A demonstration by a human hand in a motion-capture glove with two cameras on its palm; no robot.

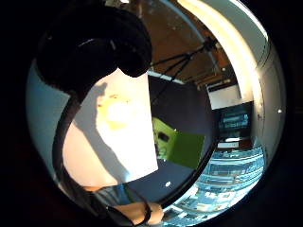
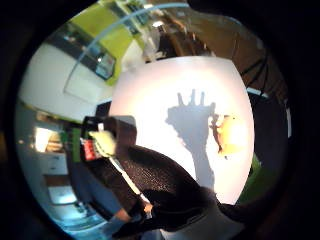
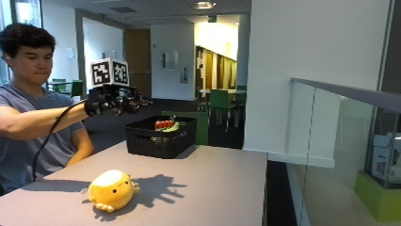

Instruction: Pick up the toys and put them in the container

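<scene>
Your black-gloved right hand [image 3: 116, 100]: raised, fingers spread, holding nothing | yellow round plush toy [image 3: 111, 189]: near left table [image 3: 213, 183] edge | black slatted plastic basket [image 3: 160, 136]: far edge, toys inside | no legible writing.

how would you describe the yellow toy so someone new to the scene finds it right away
Start at the grey table in front of the seated person. At its far end stands a black slatted basket with toys in it; the yellow plush toy lies alone on the near end, in the shadow of the raised gloved right hand. It is the only toy outside the basket: round, yellow, with a pale top.
</scene>
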